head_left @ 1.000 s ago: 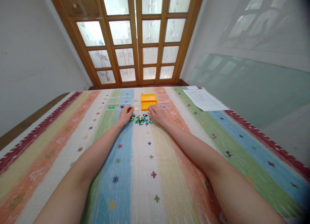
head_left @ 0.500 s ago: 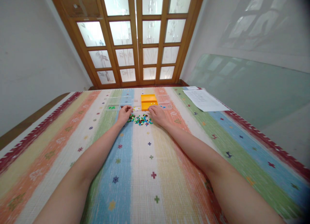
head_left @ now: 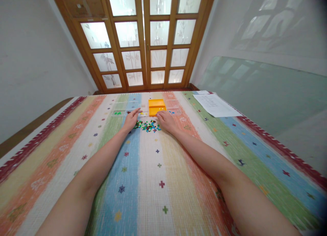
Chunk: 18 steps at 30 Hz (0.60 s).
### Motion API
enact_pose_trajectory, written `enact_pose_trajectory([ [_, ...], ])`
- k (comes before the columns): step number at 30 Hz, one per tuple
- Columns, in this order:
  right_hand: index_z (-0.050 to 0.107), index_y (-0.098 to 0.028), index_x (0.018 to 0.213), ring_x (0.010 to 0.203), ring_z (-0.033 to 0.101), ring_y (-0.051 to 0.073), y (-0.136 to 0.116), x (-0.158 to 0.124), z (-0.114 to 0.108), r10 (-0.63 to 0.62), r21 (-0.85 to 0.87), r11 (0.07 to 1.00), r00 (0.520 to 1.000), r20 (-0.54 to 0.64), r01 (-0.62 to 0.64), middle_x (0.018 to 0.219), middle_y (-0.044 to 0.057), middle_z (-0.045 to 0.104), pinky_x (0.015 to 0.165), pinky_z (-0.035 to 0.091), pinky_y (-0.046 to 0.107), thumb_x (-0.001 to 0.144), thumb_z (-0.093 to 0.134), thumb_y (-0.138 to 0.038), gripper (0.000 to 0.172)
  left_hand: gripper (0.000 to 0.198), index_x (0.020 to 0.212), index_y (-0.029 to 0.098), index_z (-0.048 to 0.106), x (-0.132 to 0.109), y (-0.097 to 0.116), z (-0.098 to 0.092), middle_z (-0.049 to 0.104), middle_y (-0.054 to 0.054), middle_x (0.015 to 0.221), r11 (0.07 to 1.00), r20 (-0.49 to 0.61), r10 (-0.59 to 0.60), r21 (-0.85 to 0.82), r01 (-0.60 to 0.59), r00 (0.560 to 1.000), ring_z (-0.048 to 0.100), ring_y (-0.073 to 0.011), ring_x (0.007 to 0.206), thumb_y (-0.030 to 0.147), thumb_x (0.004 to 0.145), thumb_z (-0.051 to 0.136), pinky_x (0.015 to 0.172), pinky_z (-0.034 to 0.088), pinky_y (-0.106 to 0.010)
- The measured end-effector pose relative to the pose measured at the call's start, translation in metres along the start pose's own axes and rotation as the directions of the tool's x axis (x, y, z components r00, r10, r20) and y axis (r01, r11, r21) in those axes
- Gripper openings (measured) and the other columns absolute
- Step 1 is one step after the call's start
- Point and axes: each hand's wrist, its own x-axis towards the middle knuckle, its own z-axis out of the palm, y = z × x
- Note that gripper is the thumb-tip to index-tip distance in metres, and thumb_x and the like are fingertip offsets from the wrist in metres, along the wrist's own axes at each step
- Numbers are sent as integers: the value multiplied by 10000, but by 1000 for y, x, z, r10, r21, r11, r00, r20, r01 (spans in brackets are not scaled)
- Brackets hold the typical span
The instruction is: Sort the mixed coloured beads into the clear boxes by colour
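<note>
My left hand (head_left: pixel 131 119) is at the left end of a loose pile of small coloured pieces (head_left: pixel 148 126), mostly green, blue and dark red. Its fingers are stretched out and apart, over the front edge of a clear box holding small green pieces (head_left: pixel 118 113) and dark red and yellow ones. My right hand (head_left: pixel 166 120) is just right of the pile, at the front edge of an orange box (head_left: pixel 157 103) that stands open with a few pale pieces inside. Its fingers are curled together; whatever they pinch is too small to make out.
Right of the orange box is another clear container (head_left: pixel 175 105) with a few blue pieces. Printed paper (head_left: pixel 216 106) lies at the table's far right. A striped cloth (head_left: pixel 150 171) covers the table. Beyond it are wood-framed glass doors (head_left: pixel 145 52), with walls on both sides.
The fingers of my left hand have gone from pinched together to stretched out, reaching slightly farther forward. My right hand is almost unmoved by the orange box.
</note>
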Motion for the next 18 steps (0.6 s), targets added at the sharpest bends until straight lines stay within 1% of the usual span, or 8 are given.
enact_pose_trajectory([
  [2, 754, -187, 1044, 1061, 608, 231, -1, 0, -1, -5, 5, 1000, 1000, -1, 5, 1129, 108, 729, 979, 440, 365, 1081, 432, -316, 348, 479, 1398, 202, 629, 0, 2, -4, 745, -63, 1263, 999, 10, 8, 46, -8, 1000, 639, -134, 715, 334, 969, 460, 660, 534, -265],
  [4, 755, -185, 1040, 1059, 605, 234, -2, -1, -1, -12, 5, 1000, 1000, -4, 12, 1128, 111, 728, 980, 440, 372, 1081, 426, -317, 357, 427, 1299, 199, 696, 1, 4, -9, 772, -54, 1161, 993, 22, 12, 115, -15, 1000, 662, -166, 801, 326, 957, 475, 728, 540, -288],
  [7, 755, -186, 1039, 1062, 605, 237, -3, -1, -2, -13, 8, 1000, 1000, -6, 13, 1123, 114, 728, 986, 439, 377, 1081, 425, -320, 359, 351, 1136, 196, 761, 2, 6, -19, 784, -47, 1008, 969, 43, 33, 242, -42, 999, 656, -193, 806, 307, 928, 500, 806, 533, -332],
  [10, 750, -187, 1048, 1071, 608, 232, -2, -1, -1, -3, 15, 1000, 1000, -7, 3, 1124, 112, 727, 993, 437, 368, 1082, 435, -320, 344, 302, 1059, 211, 774, 2, 4, -31, 772, -51, 961, 939, 147, 61, 327, -107, 987, 650, -208, 803, 287, 892, 535, 824, 528, -357],
  [13, 746, -182, 1052, 1073, 610, 227, -2, -1, -2, -2, 15, 1000, 1000, 3, 2, 1127, 112, 725, 991, 433, 357, 1080, 447, -303, 323, 251, 978, 226, 778, 3, 2, -44, 757, -58, 951, 905, 297, 81, 378, -195, 952, 648, -222, 836, 263, 848, 567, 837, 528, -376],
  [14, 745, -179, 1050, 1072, 610, 226, -2, -2, -2, -3, 14, 1000, 1000, 4, 3, 1127, 112, 724, 988, 433, 355, 1078, 450, -296, 319, 244, 954, 224, 777, 3, 2, -48, 751, -60, 948, 897, 332, 84, 386, -217, 940, 646, -222, 839, 256, 834, 567, 839, 527, -377],
  [18, 746, -180, 1031, 1054, 608, 226, -3, -2, -2, -13, 8, 1000, 1000, 5, 13, 1109, 106, 726, 975, 434, 355, 1076, 447, -284, 320, 230, 884, 203, 763, 5, 5, -63, 722, -52, 889, 888, 420, 66, 390, -246, 905, 631, -205, 796, 266, 773, 571, 789, 516, -343],
])
